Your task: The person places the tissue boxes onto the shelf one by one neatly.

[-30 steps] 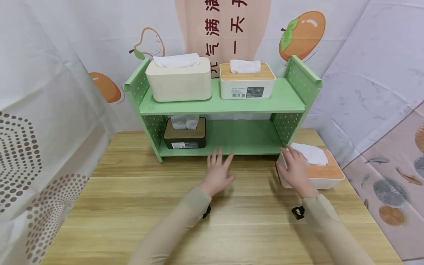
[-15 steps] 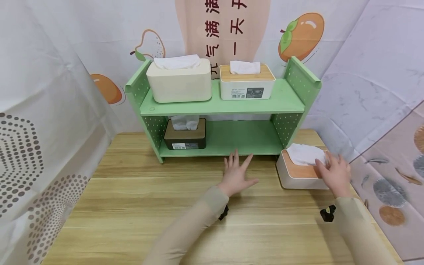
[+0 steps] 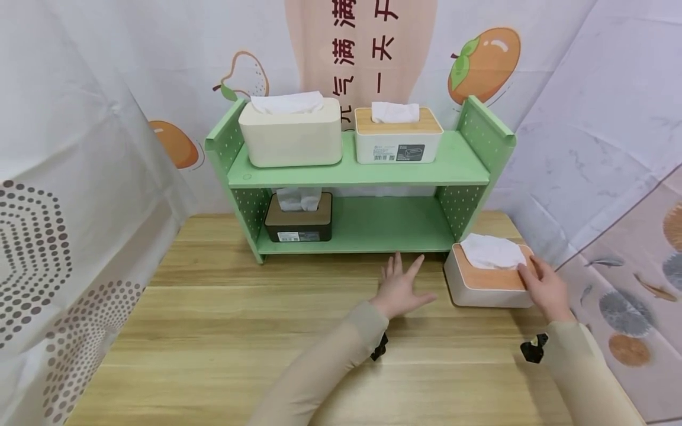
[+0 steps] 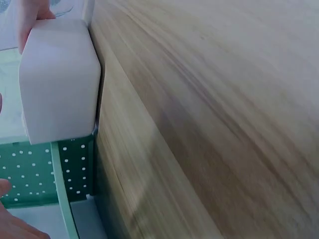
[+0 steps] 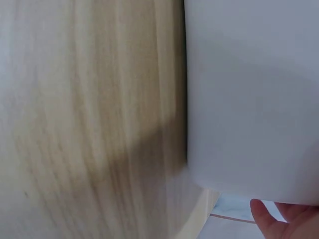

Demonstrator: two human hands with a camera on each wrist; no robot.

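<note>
A white tissue box (image 3: 490, 290) with a wooden lid stands on the table, right of the shelf, with a white tissue sticking out of its top. At its right end is my right hand (image 3: 551, 293), touching the edge with the thumb near the lid. In the right wrist view, fingertips (image 5: 266, 219) show by the end of the box (image 5: 254, 109). My left hand (image 3: 401, 293) is spread above the table, left of that box and apart from it. From the left wrist, the box (image 4: 60, 82) appears with the right hand (image 4: 32, 20) at its far end.
A green two-tier shelf (image 3: 362, 174) stands at the back. Its upper tier bears a large cream tissue box (image 3: 293, 139) and a white, wood-topped tissue box (image 3: 396, 145). Below left sits a dark tissue box (image 3: 298, 228). Printed cloths hang behind and beside the wooden table (image 3: 213, 343).
My right hand has moved from the box's left part across to its right end. The left hand has shifted right across the table toward the box. The box has stayed put.
</note>
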